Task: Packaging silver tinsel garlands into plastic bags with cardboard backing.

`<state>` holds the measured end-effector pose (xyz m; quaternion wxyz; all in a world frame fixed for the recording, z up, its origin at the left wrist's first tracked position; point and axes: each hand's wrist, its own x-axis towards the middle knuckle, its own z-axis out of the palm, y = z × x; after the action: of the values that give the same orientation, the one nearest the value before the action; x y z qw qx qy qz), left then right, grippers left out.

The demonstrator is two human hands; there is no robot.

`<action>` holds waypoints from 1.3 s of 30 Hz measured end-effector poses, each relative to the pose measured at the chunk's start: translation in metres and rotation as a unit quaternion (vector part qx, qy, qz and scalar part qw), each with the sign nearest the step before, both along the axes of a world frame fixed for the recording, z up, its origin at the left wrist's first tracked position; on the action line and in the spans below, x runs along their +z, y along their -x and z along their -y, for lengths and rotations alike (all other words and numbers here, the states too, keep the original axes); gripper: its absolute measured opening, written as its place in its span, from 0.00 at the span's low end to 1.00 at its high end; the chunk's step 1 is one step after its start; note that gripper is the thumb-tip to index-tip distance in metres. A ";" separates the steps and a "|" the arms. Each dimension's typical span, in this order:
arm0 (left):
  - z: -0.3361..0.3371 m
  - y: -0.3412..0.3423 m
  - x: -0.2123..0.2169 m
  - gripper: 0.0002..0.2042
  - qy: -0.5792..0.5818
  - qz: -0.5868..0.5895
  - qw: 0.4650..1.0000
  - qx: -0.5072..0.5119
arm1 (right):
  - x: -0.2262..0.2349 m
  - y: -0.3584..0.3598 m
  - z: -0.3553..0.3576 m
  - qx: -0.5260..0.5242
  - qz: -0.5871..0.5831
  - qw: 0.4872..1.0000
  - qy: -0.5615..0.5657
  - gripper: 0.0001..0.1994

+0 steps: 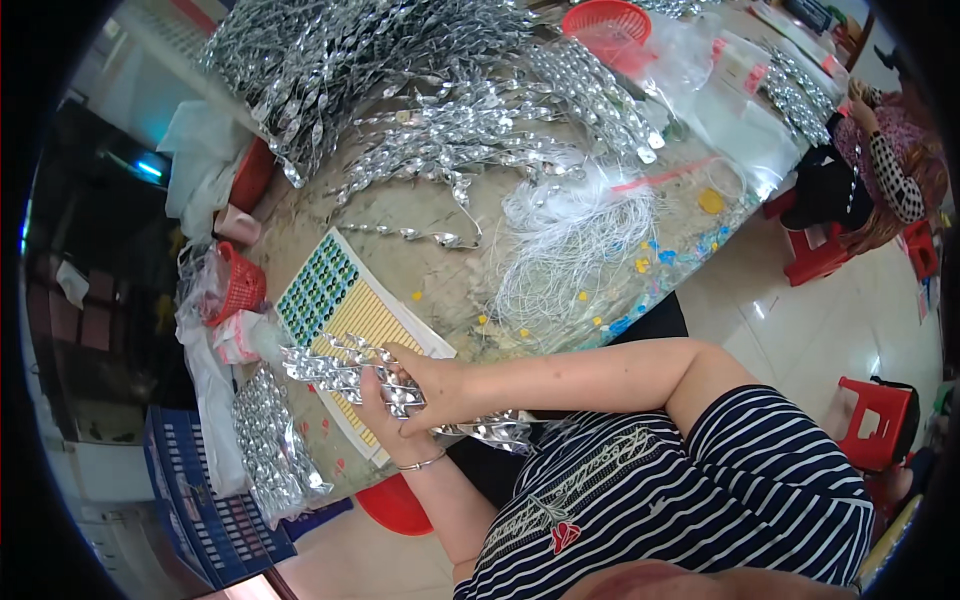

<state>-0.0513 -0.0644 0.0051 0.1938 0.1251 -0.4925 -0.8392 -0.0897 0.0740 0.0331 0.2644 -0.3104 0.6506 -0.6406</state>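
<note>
A bundle of shiny silver twisted metal strips (325,370) lies across both my hands, its far ends fanning out to the left and its near ends hanging by my shirt. My left hand (378,410), with a bangle on its wrist, is closed round the bundle from below, thumb up. From the right, my right hand (430,385) closes on the same strips, its fingers partly hidden. Under the bundle is a sticker sheet (318,285) with rows of green round stickers and a yellow striped part.
Large heaps of silver twisted strips (350,60) cover the table's far side. White string (570,245) lies tangled at the right. More strips in a plastic bag (270,440) and a red basket (240,285) stand left. A co-worker (890,180) sits at the far right near red stools.
</note>
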 end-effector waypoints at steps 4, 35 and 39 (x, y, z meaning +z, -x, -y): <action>-0.012 -0.002 0.004 0.14 -0.045 0.009 0.999 0.016 | 0.008 0.005 -0.008 0.042 -0.019 0.998 -0.036 0.53; -0.156 0.071 0.048 0.18 0.181 0.025 0.968 -0.175 | 0.031 0.041 -0.152 -0.087 0.047 0.993 -0.068 0.49; -0.183 0.083 0.060 0.17 0.223 0.062 0.940 -0.252 | 0.020 0.050 -0.183 -0.128 0.043 0.986 -0.103 0.43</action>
<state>-0.1346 0.1188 0.0653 -0.0321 0.0028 -0.6934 -0.7199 -0.1397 0.2568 0.0527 0.2389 -0.1679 0.7353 -0.6116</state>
